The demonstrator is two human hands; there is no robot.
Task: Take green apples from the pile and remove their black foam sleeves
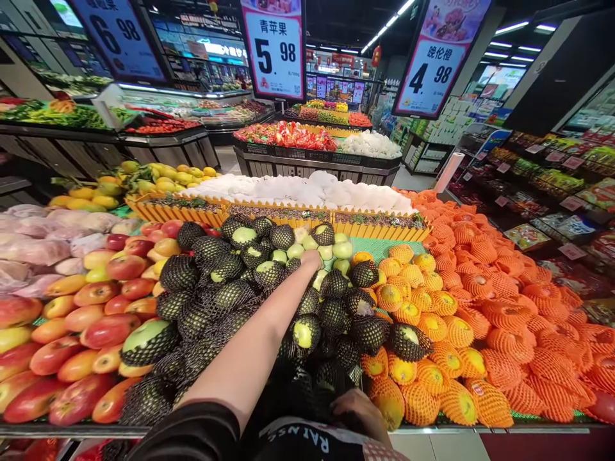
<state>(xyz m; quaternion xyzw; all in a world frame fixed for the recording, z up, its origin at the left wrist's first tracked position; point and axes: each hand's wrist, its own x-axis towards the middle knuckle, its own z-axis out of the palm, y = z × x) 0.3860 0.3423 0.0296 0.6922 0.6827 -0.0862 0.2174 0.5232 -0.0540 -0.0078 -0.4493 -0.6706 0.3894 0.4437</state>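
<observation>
My left arm stretches forward over a heap of green apples in black foam nets (235, 294). At its far end, my left hand (312, 259) is among bare green apples (342, 250) near the back of the heap; its fingers are hidden from me. Low in front of my body, my right hand (358, 410) is in shadow beside the front edge of the netted apples. Its fingers look curled, and what they hold, if anything, is hidden. One netted green apple (150, 342) lies on the red mangoes to the left.
Red-yellow mangoes (96, 294) lie on the left. Oranges in orange nets (444, 326) and more orange-netted fruit (509, 314) fill the right. Behind stand a low yellow planter fence (283, 214) and white-wrapped fruit (307, 189). A price sign (273, 51) hangs above.
</observation>
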